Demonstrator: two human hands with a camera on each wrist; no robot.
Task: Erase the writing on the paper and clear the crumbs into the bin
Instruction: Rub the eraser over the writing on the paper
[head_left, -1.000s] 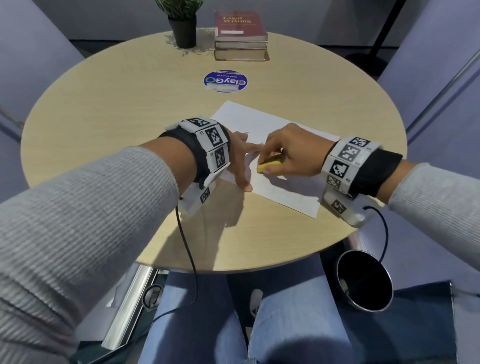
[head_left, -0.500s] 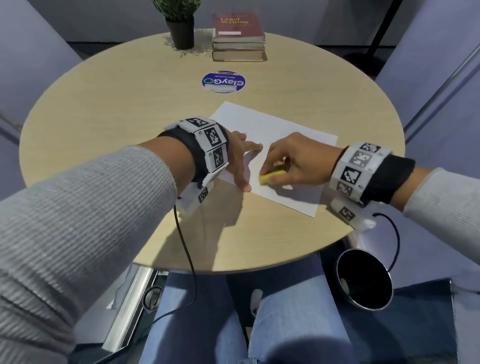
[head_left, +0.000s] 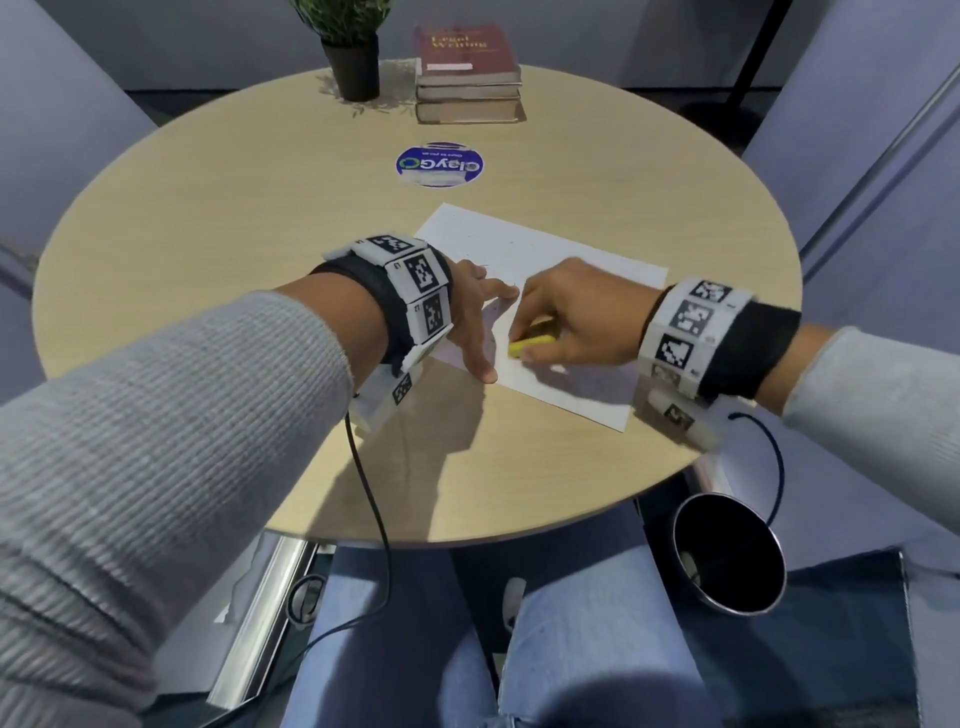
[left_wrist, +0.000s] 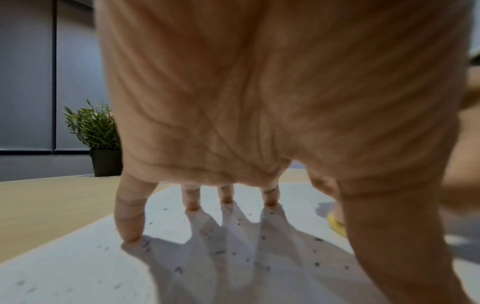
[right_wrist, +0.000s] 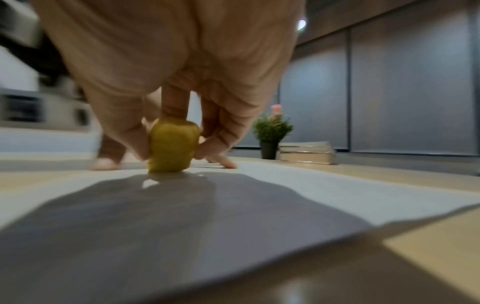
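Observation:
A white sheet of paper (head_left: 566, 260) lies on the round wooden table (head_left: 260, 208), near its front right. My left hand (head_left: 475, 317) rests on the sheet's left part with fingers spread and straight, fingertips (left_wrist: 130, 236) pressing the paper (left_wrist: 78, 267). Dark eraser crumbs (left_wrist: 233, 253) are scattered on the sheet around those fingers. My right hand (head_left: 566, 322) pinches a yellow eraser (head_left: 530, 345) between thumb and fingers, its end down on the paper (right_wrist: 337, 195). In the right wrist view the eraser (right_wrist: 172, 146) stands upright on the sheet. No writing shows clearly.
A round black bin (head_left: 727, 556) with a metal rim stands on the floor below the table's front right edge. At the table's far side are a potted plant (head_left: 348, 47), a stack of books (head_left: 467, 73) and a blue round sticker (head_left: 439, 165). A cable hangs from my left wrist.
My right hand with the eraser has slid a little toward me and to the right across the paper, then held about there. The left hand keeps pressing the sheet in the same place.

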